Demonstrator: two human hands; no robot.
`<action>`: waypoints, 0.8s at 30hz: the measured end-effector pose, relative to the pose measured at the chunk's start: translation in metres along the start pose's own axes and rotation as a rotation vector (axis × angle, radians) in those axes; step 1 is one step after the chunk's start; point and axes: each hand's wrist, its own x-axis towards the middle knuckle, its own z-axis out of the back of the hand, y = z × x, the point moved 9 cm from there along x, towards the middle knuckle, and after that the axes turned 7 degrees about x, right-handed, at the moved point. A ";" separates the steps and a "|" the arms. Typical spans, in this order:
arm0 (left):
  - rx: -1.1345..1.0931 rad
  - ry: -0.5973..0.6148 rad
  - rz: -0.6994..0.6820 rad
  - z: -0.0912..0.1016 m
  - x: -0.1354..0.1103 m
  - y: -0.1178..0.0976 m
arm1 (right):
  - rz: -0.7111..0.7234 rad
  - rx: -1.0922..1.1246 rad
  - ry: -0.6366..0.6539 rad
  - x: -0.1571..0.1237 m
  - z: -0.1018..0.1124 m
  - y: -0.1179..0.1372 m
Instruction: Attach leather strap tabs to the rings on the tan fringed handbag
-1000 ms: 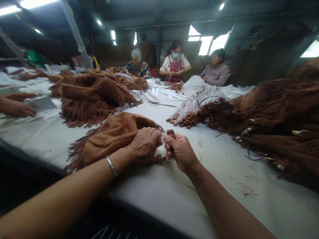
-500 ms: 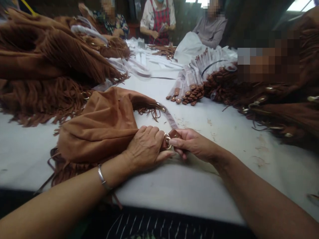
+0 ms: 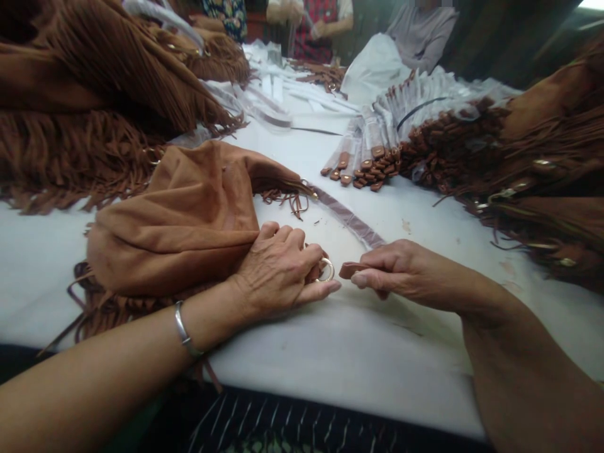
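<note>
A tan suede fringed bag (image 3: 189, 220) lies on the white table (image 3: 358, 352) in front of me. My left hand (image 3: 278, 274) is closed on the bag's corner, where a gold metal ring (image 3: 326, 270) sticks out past my fingers. My right hand (image 3: 401, 274) pinches the brown leather end of a strap (image 3: 352, 220), a short gap to the right of the ring. The strap, wrapped in clear film, runs back across the table to the bag's far corner. A silver bangle (image 3: 182, 330) sits on my left wrist.
Piles of brown fringed bags (image 3: 80, 107) fill the left and the right (image 3: 542, 176) of the table. A fan of wrapped straps (image 3: 377, 151) lies at the middle back. Other people (image 3: 425, 31) sit at the far end.
The camera has tilted down and closer. My right hand has drawn the strap end a little to the right, away from the ring; half a second ago it touched the ring.
</note>
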 end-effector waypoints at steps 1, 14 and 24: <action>0.008 0.006 0.006 0.000 0.000 -0.001 | -0.011 0.026 -0.006 -0.001 0.000 0.000; 0.100 0.011 -0.122 0.000 -0.004 -0.015 | -0.011 0.583 -0.143 0.026 -0.027 0.003; 0.055 -0.089 -0.070 0.009 -0.006 0.003 | 0.037 0.805 -0.400 0.021 -0.022 0.000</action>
